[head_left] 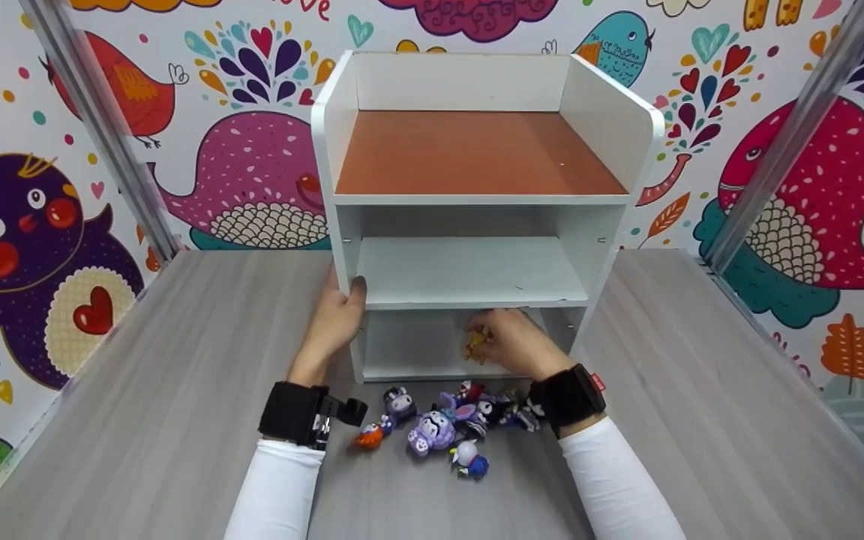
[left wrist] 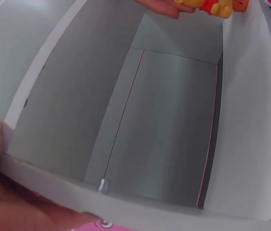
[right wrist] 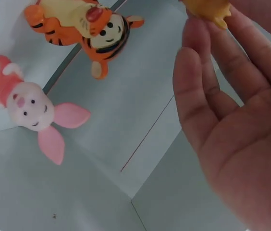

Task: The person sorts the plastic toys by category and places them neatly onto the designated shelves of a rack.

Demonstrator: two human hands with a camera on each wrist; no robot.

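My left hand [head_left: 336,319] grips the left side panel of a white shelf unit [head_left: 477,306], thumb on its front edge. Inside the lowest compartment, my right hand [head_left: 520,343] pinches a small yellow Winnie-the-Pooh figurine [head_left: 477,345]; its red shirt shows in the left wrist view, where the figurine [left wrist: 215,6] is partly cut off. Close to that hand, in the right wrist view, a Tigger figurine [right wrist: 90,29] and a Piglet figurine [right wrist: 30,103] stand on the compartment's floor. My right hand hides both in the head view.
Several small toy figures [head_left: 432,431] lie in a pile on the grey wood-grain table [head_left: 237,360], in front of the shelf and between my forearms. An orange-brown top board [head_left: 469,154] and a middle shelf [head_left: 469,270] are above. Patterned walls with metal posts [head_left: 106,135] stand behind.
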